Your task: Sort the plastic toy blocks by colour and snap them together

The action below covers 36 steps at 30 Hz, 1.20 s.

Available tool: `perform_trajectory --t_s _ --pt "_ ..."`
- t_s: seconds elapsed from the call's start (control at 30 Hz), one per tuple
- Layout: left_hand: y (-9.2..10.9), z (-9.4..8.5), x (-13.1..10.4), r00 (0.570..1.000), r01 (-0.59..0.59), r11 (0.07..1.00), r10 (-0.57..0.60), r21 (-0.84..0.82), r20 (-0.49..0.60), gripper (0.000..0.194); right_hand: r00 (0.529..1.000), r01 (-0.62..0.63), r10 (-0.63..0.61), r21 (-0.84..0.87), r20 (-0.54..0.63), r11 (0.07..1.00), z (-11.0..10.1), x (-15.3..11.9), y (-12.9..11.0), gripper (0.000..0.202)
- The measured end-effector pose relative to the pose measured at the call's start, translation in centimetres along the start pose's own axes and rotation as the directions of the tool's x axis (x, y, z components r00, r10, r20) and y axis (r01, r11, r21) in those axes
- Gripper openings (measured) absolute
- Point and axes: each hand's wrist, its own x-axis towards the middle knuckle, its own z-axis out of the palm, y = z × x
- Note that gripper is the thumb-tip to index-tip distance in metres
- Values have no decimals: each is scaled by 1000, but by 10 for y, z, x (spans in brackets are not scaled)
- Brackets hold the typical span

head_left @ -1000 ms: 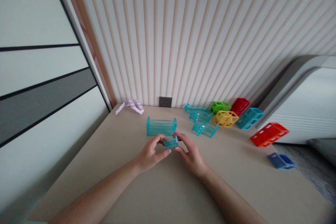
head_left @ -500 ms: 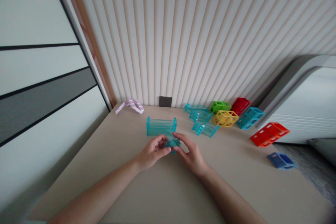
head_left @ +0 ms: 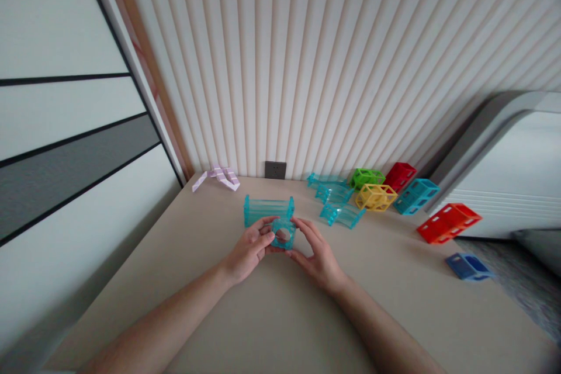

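A clear teal square piece with a round hole is in the fingers of my left hand, thumb on its near face. My right hand is at the piece's right side, its thumb and fingers apart; whether they touch its edge is hard to tell. Just behind the hands, a clear teal ribbed piece with raised ends stands on the table. Curved clear teal pieces lie to the right of it.
Green, yellow, dark red, teal, orange-red and blue frame blocks stand at the right. Striped lilac pieces lie back left. A ribbed wall with a black socket rises behind.
The teal piece in my hands has turned, so its round hole now faces the camera. My right fingers have opened slightly and moved toward its right edge.
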Motion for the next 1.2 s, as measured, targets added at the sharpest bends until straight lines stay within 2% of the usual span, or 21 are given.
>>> perform_trajectory --t_s 0.13,0.43,0.63,0.8,1.0,1.2 --pt "0 0 -1 1000 18 1000 -18 -21 2 49 999 24 -23 -26 26 999 -1 2 -1 66" --pt "0 0 -1 994 67 994 -60 81 -88 39 994 47 -32 -149 102 988 -1 1 -4 76" --pt "-5 0 -3 993 112 994 -111 15 -44 34 979 168 -133 -243 153 956 0 4 -10 75" --pt "-7 -2 -2 992 126 992 -126 -5 1 31 971 213 -168 -298 168 930 -1 7 -13 73" --pt "-7 -1 -1 987 161 987 -161 8 -27 31 955 249 -175 -318 241 915 -4 10 -12 68" --pt "-7 -1 -2 986 166 981 -162 104 -42 37 953 253 -186 -290 240 923 -5 10 -9 64"
